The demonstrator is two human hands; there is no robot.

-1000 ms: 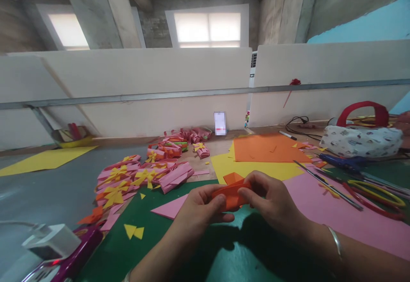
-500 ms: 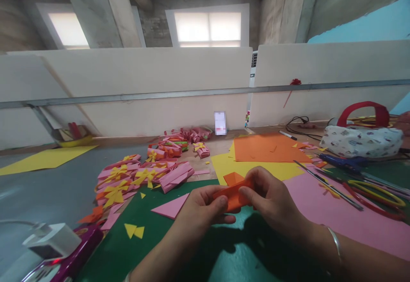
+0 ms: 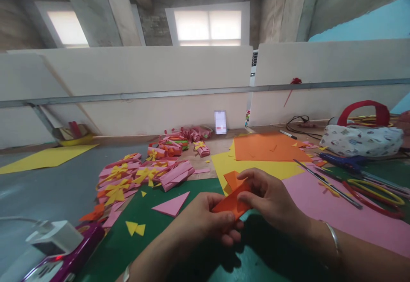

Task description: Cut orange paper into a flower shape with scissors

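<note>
the left hand [image 3: 215, 219] and right hand [image 3: 269, 199] both pinch a folded orange paper [image 3: 231, 204], tilted above the green mat [image 3: 201, 184]. a pink paper triangle [image 3: 174, 204] and 2 yellow paper scraps [image 3: 131, 228] lie left of it; beyond, an orange sheet [image 3: 256, 147] overlaps a yellow sheet [image 3: 278, 170].

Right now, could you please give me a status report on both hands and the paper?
Left hand and right hand both holding folded orange paper. Paper held above green surface. Pink triangle lying near left hand; nothing visibly blocking either hand.
</note>
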